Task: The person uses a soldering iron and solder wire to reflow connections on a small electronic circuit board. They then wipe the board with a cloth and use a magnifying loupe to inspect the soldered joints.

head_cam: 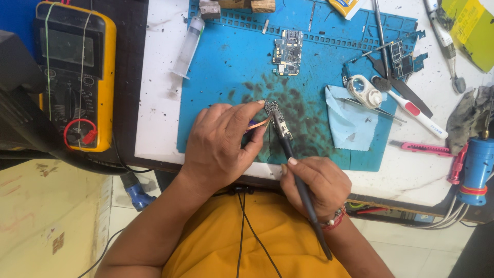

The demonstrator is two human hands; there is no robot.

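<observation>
My left hand [222, 141] pinches a small narrow circuit board [278, 117] by its upper end, with an orange flex strip [258, 124] under the fingers. My right hand [314, 185] grips a long black tool [303, 190] like a pen; its tip rests on the small board. Both hands work over the stained front part of a blue work mat [226, 62].
A second circuit board [288, 52] lies near the mat's top. A syringe [187, 47] sits at the mat's left edge, a yellow multimeter [77, 72] further left. To the right lie a blue cloth [352, 121], a loupe [364, 91], tweezers, a toothbrush [417, 112] and a pink cutter [422, 148].
</observation>
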